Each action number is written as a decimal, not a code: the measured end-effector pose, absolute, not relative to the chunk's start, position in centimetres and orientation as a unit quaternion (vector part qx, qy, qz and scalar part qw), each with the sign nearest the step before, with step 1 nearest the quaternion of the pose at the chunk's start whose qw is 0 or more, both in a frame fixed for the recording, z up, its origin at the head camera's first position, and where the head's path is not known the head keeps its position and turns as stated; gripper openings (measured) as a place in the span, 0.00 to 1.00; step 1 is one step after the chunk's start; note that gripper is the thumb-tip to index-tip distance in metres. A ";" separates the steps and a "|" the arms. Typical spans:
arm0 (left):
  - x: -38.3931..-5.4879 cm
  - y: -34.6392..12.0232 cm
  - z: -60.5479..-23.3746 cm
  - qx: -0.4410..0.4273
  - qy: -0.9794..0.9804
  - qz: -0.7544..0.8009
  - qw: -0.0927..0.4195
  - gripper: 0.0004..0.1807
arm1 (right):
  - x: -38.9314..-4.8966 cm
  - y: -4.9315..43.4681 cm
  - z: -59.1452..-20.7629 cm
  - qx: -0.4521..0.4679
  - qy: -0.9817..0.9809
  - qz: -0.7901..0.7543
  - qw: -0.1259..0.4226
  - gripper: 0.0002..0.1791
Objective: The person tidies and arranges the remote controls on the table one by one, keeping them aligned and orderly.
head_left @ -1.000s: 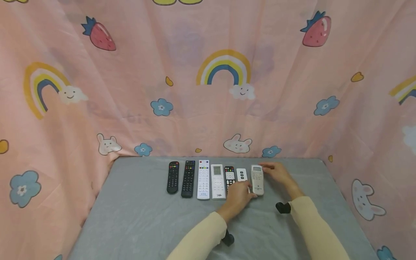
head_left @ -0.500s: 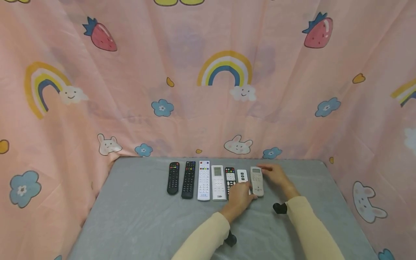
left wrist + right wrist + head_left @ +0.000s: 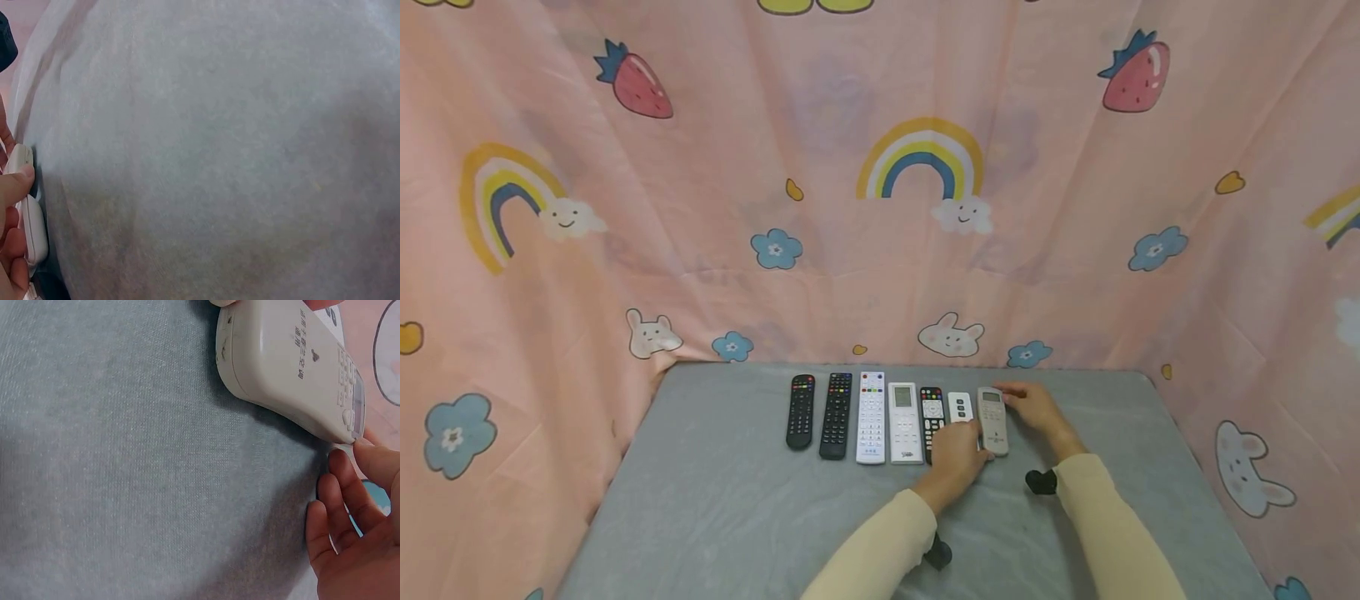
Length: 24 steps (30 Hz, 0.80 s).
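A beige remote control [image 3: 993, 429] with a small display lies at the right end of a row of remotes. My left hand [image 3: 957, 454] grips its near end, the thumb on the end edge in the left wrist view, where the other fingers curl beside a small white remote [image 3: 36, 231]. That white remote [image 3: 959, 405] is partly hidden under the left hand in the head view. At the far right corner of the beige remote, my right hand [image 3: 1039, 410] pinches it between thumb and index finger. The right hand's other fingers [image 3: 317, 528] lie loosely on the cloth.
Leftward in the row lie a small black-and-white remote [image 3: 932, 408], a white remote with a display [image 3: 905, 433], a long white remote [image 3: 871, 425] and two black remotes, one long [image 3: 836, 417] and one rounded [image 3: 801, 412]. A pink patterned curtain [image 3: 820, 308] hangs behind the grey table [image 3: 737, 517].
The beige remote has shifted slightly left toward the small white one, with the right hand moving along. The left hand stays at its near end. The other remotes keep their places.
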State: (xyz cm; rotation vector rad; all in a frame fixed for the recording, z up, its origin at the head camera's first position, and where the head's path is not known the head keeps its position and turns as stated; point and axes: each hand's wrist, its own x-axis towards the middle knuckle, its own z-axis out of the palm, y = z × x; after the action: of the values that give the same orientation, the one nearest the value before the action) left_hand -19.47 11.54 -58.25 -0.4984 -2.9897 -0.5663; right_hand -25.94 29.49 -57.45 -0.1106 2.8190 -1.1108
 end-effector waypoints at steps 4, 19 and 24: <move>-19.4 11.7 -58.2 -0.157 -0.970 -0.186 0.024 0.20 | -26.0 29.4 -57.6 -0.031 0.927 -0.369 0.059 0.18; -19.3 11.6 -59.0 -0.156 -0.956 -0.245 0.028 0.21 | -25.7 29.6 -57.9 -0.055 0.925 -0.370 0.061 0.18; -19.0 11.6 -59.1 -0.143 -0.960 -0.232 0.064 0.23 | -25.6 29.5 -58.0 -0.054 0.922 -0.378 0.059 0.18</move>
State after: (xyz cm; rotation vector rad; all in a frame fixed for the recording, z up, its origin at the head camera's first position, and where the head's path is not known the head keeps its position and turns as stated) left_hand -18.95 11.62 -59.12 -0.4308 -2.8995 -0.7009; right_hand -25.56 29.54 -57.98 -0.1627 2.7943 -1.1459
